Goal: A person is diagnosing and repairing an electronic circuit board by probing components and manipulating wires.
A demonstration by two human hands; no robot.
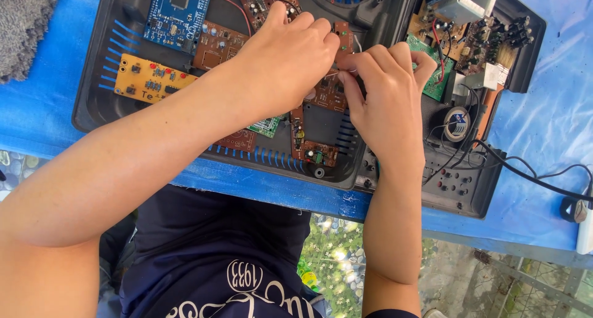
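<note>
Both my hands meet over a brown circuit board lying in a black plastic housing. My left hand curls with its fingertips pinched at the board's upper part. Facing it, my right hand pinches something thin and pale between thumb and fingers; what it is I cannot make out. The two sets of fingertips nearly touch. Much of the brown board is hidden under my hands.
A blue microcontroller board, an orange board, a green board and more brown boards lie in the housing. A small speaker and black cables sit at right. The blue-covered table bears everything; a grey cloth lies far left.
</note>
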